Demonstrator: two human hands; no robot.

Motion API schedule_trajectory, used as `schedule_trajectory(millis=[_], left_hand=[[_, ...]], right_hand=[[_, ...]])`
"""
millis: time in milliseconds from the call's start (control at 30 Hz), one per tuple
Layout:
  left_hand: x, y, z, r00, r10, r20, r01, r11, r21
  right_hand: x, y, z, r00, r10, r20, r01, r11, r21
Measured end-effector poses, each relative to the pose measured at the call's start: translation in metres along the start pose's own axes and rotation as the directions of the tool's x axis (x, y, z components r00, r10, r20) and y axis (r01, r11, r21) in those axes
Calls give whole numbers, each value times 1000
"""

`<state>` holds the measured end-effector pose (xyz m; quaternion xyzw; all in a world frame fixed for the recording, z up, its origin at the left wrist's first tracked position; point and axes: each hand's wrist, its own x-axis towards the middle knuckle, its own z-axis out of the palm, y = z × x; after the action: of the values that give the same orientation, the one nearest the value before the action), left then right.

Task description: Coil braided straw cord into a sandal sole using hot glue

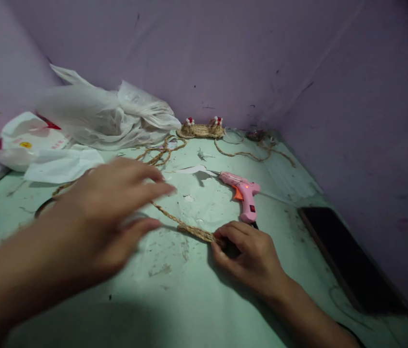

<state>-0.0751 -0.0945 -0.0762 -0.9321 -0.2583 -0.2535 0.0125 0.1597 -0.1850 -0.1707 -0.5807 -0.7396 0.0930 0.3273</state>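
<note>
My right hand (245, 249) pinches the near end of a flat, braided-looking jute piece (196, 232) just above the green tabletop (175, 299). From that piece a jute cord runs up and left, passing behind my left hand (117, 208). My left hand is blurred and raised over the table, its fingers apart with nothing seen between them. Beyond my right hand lies a pink glue gun (247, 195) with an orange trigger and a small lit light, its nozzle pointing left over a white scrap (192, 169).
White plastic bags (117, 113) are heaped at the back left. A jute item with red and white decorations (202, 129) stands against the purple wall, loose cord (247, 157) beside it. A dark phone (348, 256) lies at the right edge.
</note>
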Motion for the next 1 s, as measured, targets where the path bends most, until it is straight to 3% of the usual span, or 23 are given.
schedule_trajectory(millis=[67,133,267,400,533,767,1000], left_hand=[[4,24,28,989,74,128,-75,997,1],[3,35,56,976,102,192,-113,993,45],[-7,35,88,979,150,138,-165,980,110],[-17,36,91,978,205,41,-208,972,107],[-22,42,91,994,113,1,-113,994,13],[-26,39,93,991,-108,80,115,989,-87],[-27,39,91,980,-159,116,173,978,-115]], right_hand=[[0,0,0,1000,2,7,-2,1000,1],[0,-1,0,1000,5,17,-5,1000,-2],[2,-1,0,999,29,32,-29,1000,3],[2,2,1,998,55,32,-56,997,44],[2,3,0,997,64,37,-67,996,59],[4,-1,1,995,86,48,-86,996,-8],[3,-1,2,993,109,44,-109,994,11]])
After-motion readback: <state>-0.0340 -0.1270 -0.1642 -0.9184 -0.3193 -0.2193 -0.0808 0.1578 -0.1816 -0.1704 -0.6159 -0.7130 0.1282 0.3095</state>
